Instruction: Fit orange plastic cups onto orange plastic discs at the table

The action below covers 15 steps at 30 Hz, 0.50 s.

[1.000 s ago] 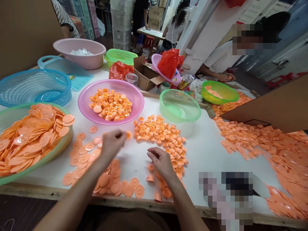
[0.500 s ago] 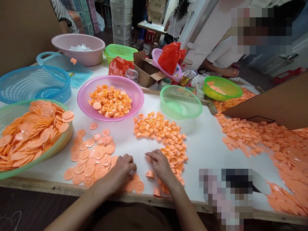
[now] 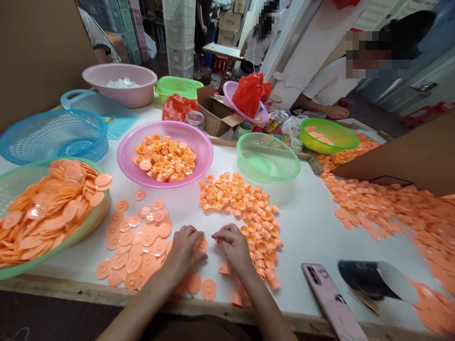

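Observation:
My left hand point(image 3: 186, 253) is closed, thumb and fingers around the edge of an orange plastic disc point(image 3: 202, 245). Opposite it, a small gap away, my right hand point(image 3: 231, 246) has its fingers pinched together; whatever they hold, if anything, is hidden. Flat orange discs point(image 3: 133, 263) with a ring in the middle lie spread to the left of my left hand. Small orange cups point(image 3: 261, 246) form a curved heap beyond and to the right of my right hand. A few cups and discs also lie near my wrists.
A pink basin point(image 3: 122, 163) holds more cups, a green basket point(image 3: 7, 272) a pile of discs. Blue point(image 3: 21, 137) and pale green baskets point(image 3: 268, 173) stand behind. A pink phone point(image 3: 329, 298) lies right, near orange pieces point(image 3: 394, 203). Another person point(image 3: 327, 85) sits at the far right.
The view has tilted up slightly. An orange disc now shows at my left fingertips. The right hand's fingers have drawn in from a pointing shape to a pinch.

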{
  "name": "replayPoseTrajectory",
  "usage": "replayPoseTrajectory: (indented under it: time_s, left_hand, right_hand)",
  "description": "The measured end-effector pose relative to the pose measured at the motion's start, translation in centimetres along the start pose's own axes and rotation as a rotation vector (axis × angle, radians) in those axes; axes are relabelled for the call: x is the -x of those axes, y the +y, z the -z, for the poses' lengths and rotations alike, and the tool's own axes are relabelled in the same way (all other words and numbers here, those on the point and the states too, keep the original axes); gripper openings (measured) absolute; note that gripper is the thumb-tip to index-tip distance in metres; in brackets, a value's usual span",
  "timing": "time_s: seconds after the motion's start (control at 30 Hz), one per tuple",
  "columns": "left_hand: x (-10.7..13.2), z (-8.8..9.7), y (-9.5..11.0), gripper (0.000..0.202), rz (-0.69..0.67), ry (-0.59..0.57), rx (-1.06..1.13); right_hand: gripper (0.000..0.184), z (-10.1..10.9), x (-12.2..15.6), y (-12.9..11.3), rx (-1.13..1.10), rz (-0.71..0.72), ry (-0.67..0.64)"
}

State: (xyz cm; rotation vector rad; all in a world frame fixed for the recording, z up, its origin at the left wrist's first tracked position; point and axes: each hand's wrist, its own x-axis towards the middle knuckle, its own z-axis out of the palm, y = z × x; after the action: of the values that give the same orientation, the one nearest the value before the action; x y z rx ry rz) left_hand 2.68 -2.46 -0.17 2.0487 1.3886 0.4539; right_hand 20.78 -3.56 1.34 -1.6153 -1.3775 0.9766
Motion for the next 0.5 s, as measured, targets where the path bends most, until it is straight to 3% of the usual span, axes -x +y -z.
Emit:
replayPoseTrajectory:
  time_s: [0.13, 0.3, 0.5]
  left_hand:
    - [0.1, 0.0, 0.2, 0.018, 0.073, 0.000, 0.009]
    - [-0.4, 0.0, 0.2, 0.011, 0.140, -0.016, 0.053]
    - [-0.1, -0.6, 0.0, 0.011, 0.118, 0.000, 0.121]
  right_hand:
    - [0.015, -1.4, 0.2, -0.3, 0.101, -0.031, -0.100]
    - [0.016, -3.4, 0.2, -0.4, 0.258, -0.025, -0.115]
    - [0.024, -3.9, 0.0, -1.1, 0.183, -0.104, -0.145]
